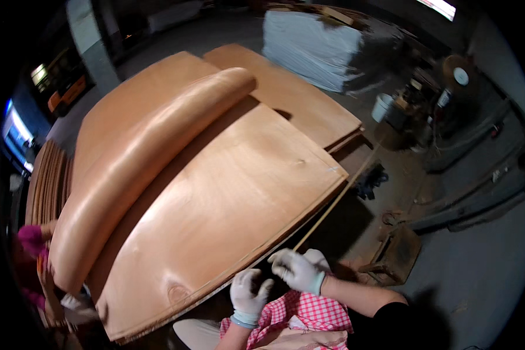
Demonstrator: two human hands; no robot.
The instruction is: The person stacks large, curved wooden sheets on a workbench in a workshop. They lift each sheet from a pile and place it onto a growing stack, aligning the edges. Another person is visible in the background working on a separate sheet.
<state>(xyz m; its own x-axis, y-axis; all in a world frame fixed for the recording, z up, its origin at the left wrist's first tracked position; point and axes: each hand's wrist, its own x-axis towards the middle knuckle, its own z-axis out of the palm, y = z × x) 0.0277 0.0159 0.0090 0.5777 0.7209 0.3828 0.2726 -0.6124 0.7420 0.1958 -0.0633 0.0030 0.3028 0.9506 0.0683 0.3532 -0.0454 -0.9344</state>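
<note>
My left hand (249, 296), in a white glove, is at the near edge of a stack of veneer sheets (233, 204). Its thumb and bent fingers are apart, with nothing seen between them. Just right of it, my gloved right hand (297, 272) has its fingers curled around the near end of a thin wooden strip (326, 213). That strip slants away along the stack's right side; the grip itself is partly hidden by the glove. Across the stack lies a large rolled-over veneer sheet (157, 134), bulging like a tube.
At the far left, a co-worker in pink sleeves (32, 239) reaches to the roll's end. Another sheet stack (297, 99) stands behind. A wrapped pile (309, 49), white bucket (382, 107), metal box (395, 255) and dark rails (472, 204) occupy the floor beyond and to the right.
</note>
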